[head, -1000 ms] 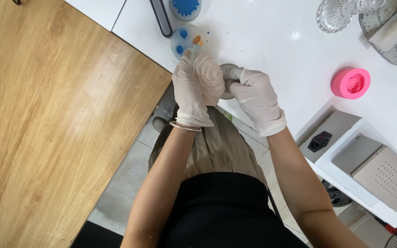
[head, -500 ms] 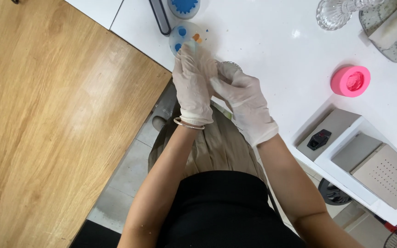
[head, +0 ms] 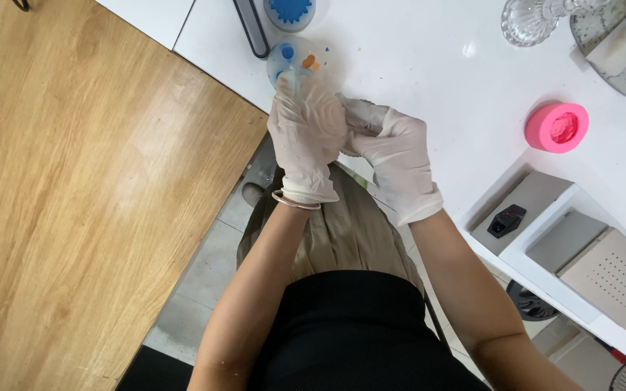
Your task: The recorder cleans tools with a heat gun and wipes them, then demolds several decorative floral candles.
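Note:
Both my hands wear white gloves and meet at the near edge of the white table (head: 429, 65). My left hand (head: 306, 130) shows its back, fingers straight and close together, a thin bracelet at the wrist. My right hand (head: 394, 156) presses against its palm side with the fingers curled in. Whatever lies between the two hands is hidden. Just beyond my left fingertips sits a round clear dish (head: 300, 59) with blue and orange dabs in it.
A blue round mould (head: 290, 10) and a dark flat tool (head: 249, 29) lie at the far edge. A pink round mould (head: 556, 127), a glass vessel (head: 530, 18) and grey boxes (head: 603, 268) are to the right. A wooden tabletop (head: 74, 181) lies left.
My hands have closed tighter together and shifted slightly away from me, towards the round dish. My left fingers, spread earlier, now lie together.

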